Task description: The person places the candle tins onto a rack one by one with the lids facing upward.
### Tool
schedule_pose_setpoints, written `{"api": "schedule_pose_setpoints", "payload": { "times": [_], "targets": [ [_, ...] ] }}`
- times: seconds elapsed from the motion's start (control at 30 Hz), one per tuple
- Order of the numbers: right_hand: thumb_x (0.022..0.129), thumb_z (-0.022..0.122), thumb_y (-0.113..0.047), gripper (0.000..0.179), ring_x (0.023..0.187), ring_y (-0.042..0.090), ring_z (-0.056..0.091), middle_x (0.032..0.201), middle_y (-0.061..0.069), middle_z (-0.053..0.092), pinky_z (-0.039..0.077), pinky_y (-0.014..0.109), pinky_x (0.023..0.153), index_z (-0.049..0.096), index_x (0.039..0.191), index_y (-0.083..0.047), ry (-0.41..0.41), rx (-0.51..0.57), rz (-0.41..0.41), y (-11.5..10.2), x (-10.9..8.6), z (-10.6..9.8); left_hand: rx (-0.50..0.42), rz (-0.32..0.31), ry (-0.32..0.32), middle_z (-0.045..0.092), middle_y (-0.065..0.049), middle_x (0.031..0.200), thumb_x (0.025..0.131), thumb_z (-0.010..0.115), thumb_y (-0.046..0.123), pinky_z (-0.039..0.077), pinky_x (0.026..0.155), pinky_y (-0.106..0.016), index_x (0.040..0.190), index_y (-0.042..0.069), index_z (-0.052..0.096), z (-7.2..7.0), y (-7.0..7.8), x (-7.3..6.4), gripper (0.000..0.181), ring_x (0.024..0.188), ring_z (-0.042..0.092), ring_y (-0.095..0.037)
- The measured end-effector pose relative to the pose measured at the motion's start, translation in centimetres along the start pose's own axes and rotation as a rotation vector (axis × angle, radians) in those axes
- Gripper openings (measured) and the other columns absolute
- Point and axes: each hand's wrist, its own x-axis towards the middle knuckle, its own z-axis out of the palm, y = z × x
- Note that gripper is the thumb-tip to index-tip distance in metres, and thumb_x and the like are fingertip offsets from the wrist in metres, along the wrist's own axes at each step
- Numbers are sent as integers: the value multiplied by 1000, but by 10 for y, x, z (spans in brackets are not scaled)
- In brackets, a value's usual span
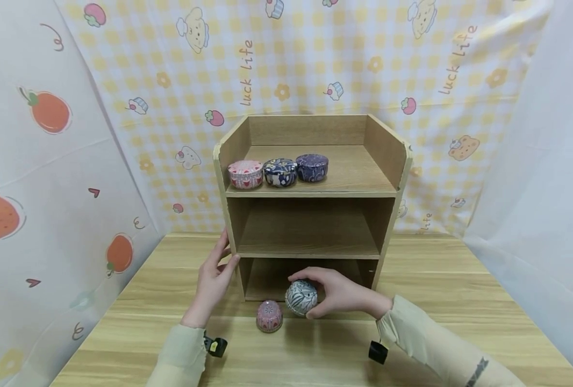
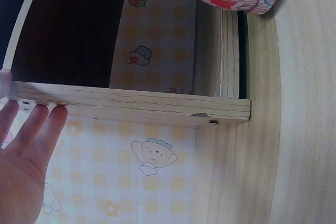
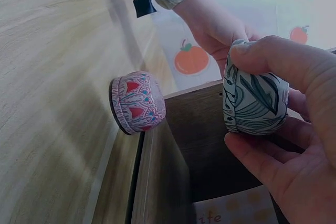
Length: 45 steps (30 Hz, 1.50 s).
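In the head view, my right hand (image 1: pixel 337 293) pinches a small round tin (image 1: pixel 301 297) with a white and grey-green leaf pattern between thumb and fingers. It holds the tin off the table, in front of the lowest compartment, tilted on its side in the right wrist view. A pink-and-red patterned tin (image 1: pixel 269 316) stands on the table just left of it. My left hand (image 1: pixel 214 279) holds the left side panel of the wooden shelf (image 1: pixel 310 256), thumb by the front edge and fingers along the outer face.
On the shelf's top level, toward the left, sit a pink tin with hearts (image 1: pixel 245 174), a navy floral tin (image 1: pixel 280 172) and a purple-blue tin (image 1: pixel 312 167). The shelf stands on a wood-grain table (image 1: pixel 436 312). Printed cloth (image 1: pixel 306 64) hangs behind it.
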Motion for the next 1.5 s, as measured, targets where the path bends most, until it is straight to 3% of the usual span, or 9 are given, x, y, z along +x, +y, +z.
{"api": "schedule_pose_setpoints", "payload": {
  "times": [0.13,0.33,0.8,1.23,1.5],
  "targets": [
    [71,84,-18,72,111,10,54,129,-5,57,49,29,90,53,137,-22,4,-29,-2,-3,2,-1,5,3,-3,47,-28,138,90,61,-10,50,79,-16,147,-2,35,0,0,0,63,111,56,-44],
    [71,83,-15,72,109,11,53,126,-3,56,50,28,88,54,136,-22,13,-52,-35,-2,3,0,13,-6,-5,48,-28,138,90,61,-9,50,80,-16,147,-2,35,0,0,0,63,111,56,-43],
    [70,83,-14,67,103,11,53,125,-3,56,50,27,85,57,131,-21,52,-58,-25,-6,3,2,11,-9,3,48,-28,138,90,61,-10,50,80,-15,146,-3,36,0,-1,0,62,111,56,-43],
    [71,86,-21,67,100,12,56,127,-6,56,53,31,81,57,131,-23,130,-35,-49,-15,3,-2,16,-5,4,47,-28,138,90,61,-10,49,80,-14,146,-3,35,1,-1,0,62,111,56,-43],
    [69,87,-24,68,99,12,57,124,-8,59,52,31,79,59,131,-22,187,-57,-6,-23,3,-4,22,-7,3,48,-28,138,90,61,-9,49,79,-15,147,-3,35,1,-2,0,62,111,56,-43]
  ]
}}
